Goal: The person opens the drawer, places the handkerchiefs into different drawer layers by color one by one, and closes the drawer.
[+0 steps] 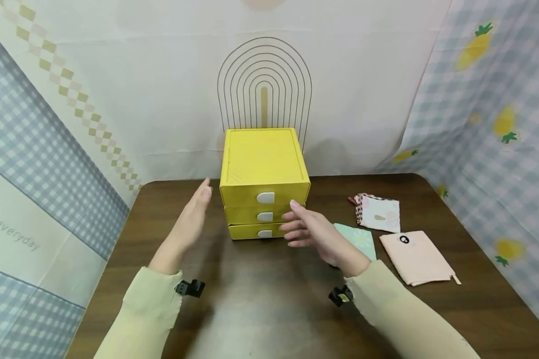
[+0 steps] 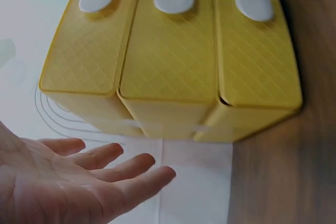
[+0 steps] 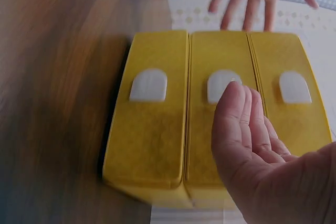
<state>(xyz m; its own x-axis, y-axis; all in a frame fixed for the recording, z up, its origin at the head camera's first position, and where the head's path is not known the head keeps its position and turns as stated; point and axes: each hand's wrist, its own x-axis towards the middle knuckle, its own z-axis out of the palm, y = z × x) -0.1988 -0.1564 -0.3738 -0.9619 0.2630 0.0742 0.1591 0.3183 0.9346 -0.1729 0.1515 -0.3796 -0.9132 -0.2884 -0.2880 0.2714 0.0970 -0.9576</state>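
Evidently bare-handed and empty: nearly straight, slightly parted fingers [image 2: 147, 183] on the left hand [image 1: 186, 229], left of centre in the head view, palm turned inward; loosely bent ones on the right hand [image 1: 316, 237], right of centre, likewise without a grip, overlapping the lower right of the box front in that view. Visible gap to the box in the left wrist view; touching or not at the right hand, cannot tell. Next outward, mid-frame, standing before the wall hanging [image 1: 364, 75]: yellow drawer box [image 1: 264, 154], with three stacked fronts, pushed in or nearly so, and white handles [image 1: 265, 198], one centred on each. Judged as a step of closing in on the box from both sides: best to bring palms in level and together, low enough to bear on the stack, pressing evenly, with a likely slide or twist from any one-sided push. Worth keeping right fingertips clear of the handles, for fear of tugging a drawer outward. Farther out, right of frame: mint cloth [image 1: 361, 237], partly hidden by the right wrist; pink cloth [image 1: 417, 259]; patterned cloth [image 1: 382, 214] above. Mind the right sleeve [image 1: 395, 304] there, against dragging. Beneath everything, dark wooden tabletop [image 1: 260, 309].
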